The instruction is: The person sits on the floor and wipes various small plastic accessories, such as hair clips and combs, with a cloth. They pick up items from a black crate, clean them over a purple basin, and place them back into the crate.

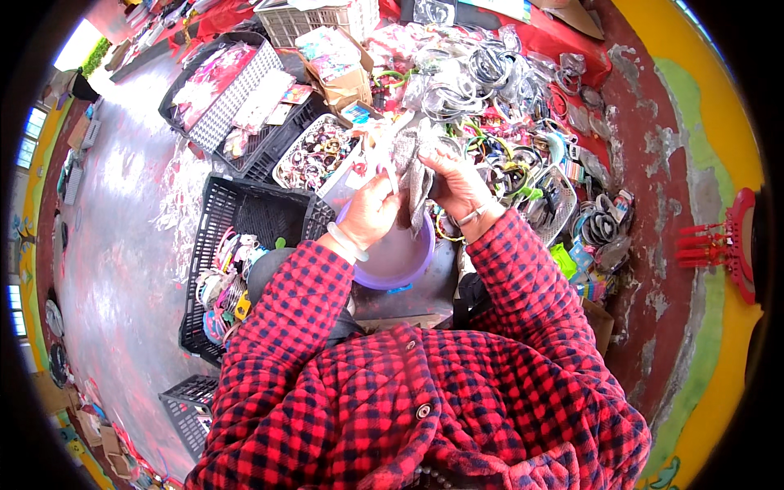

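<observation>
Grey cloth point(418, 178) is pinched in the right grip point(461, 188), a white strip point(393, 175) in the left grip point(370, 214).

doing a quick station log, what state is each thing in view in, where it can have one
left hand, closed on a pale strip
right hand, gripping grey cloth
grey cloth, bunched, hanging
purple basin, upright, contents unclear
large black crate, open, part filled
brown cardboard box, open, filled
white basket at right, open, filled

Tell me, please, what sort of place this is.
Likely a workshop or storeroom for small goods: a heap of loops and bands, a black crate of colourful items, and a cardboard box.
</observation>
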Demonstrator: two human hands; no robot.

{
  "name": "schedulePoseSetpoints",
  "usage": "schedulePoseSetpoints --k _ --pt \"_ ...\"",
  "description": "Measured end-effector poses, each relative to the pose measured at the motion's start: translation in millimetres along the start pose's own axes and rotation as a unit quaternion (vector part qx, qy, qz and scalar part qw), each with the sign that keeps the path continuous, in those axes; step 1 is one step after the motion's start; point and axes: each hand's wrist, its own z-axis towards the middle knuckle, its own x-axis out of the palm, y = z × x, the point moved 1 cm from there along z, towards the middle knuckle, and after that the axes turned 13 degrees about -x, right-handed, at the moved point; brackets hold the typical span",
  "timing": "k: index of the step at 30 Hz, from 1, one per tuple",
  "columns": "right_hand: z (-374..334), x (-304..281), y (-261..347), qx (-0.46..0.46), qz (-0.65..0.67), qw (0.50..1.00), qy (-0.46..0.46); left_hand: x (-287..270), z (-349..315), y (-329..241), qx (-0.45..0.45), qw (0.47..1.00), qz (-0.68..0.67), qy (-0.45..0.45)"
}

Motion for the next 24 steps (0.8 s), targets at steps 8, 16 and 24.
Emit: schedulePoseSetpoints --k 8,16,24 --pt "19 -25 -2 -0.127 -0.022 0.982 -0.141 -5 6 -12 -0.045 0.991 -0.127 0.015" --pt "18 -21 -1 -0.238 -0.519 0.821 0.022 -22 11 9 -0.233 0.781 -0.577 0.045" --pt "3 11 -14 -0.175 -0.748 0.624 0.145 -23 10 5 -0.306 0.808 -0.503 -0.011"
